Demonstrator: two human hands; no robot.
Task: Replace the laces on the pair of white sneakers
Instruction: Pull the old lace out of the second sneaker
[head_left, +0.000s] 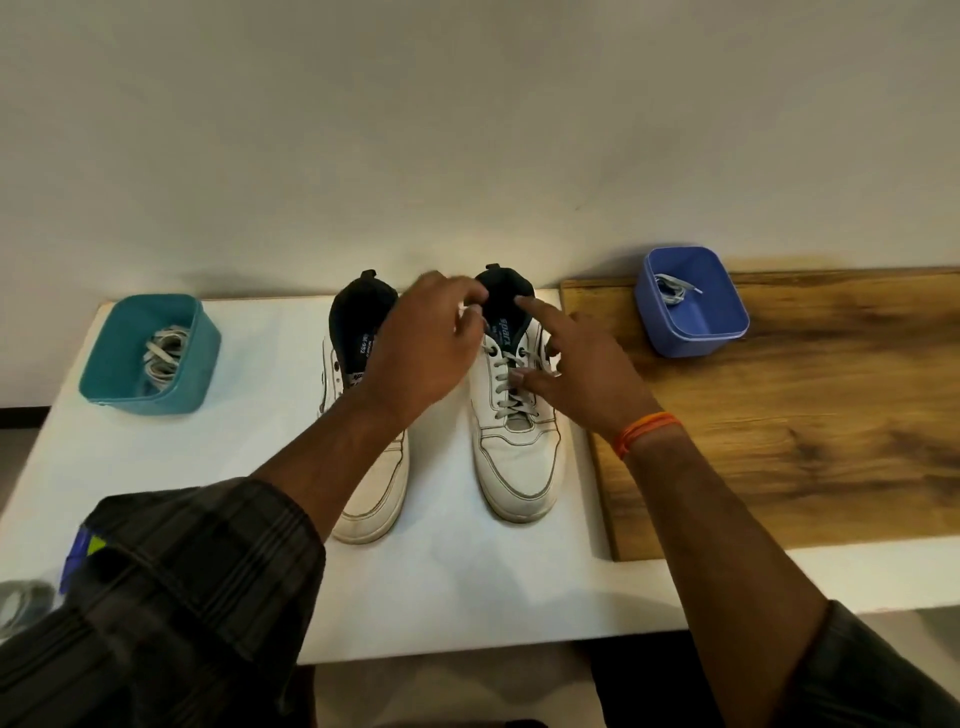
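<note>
From the head camera, two white sneakers stand side by side on the white table, toes toward the person. The right sneaker is laced nearly to the top with a grey lace, while the left sneaker, half covered by the forearm, shows bare eyelets along its visible edge, so I would judge it unlaced, though most of its throat is hidden. A teal tub at the left holds a bundle of pale laces, and a blue tub on the wooden board at the right holds one more lace. Which laces are old and which new I cannot tell, so the work seems somewhere in the middle. The left hand reaches across to the top of the right sneaker, its fingers curled and apparently pinching the lace end near the tongue, blurred there. The right hand rests against the outer side of the same shoe, index finger stretched to the collar, the other fingers lying on the lacing, gripping nothing that I can make out.
</note>
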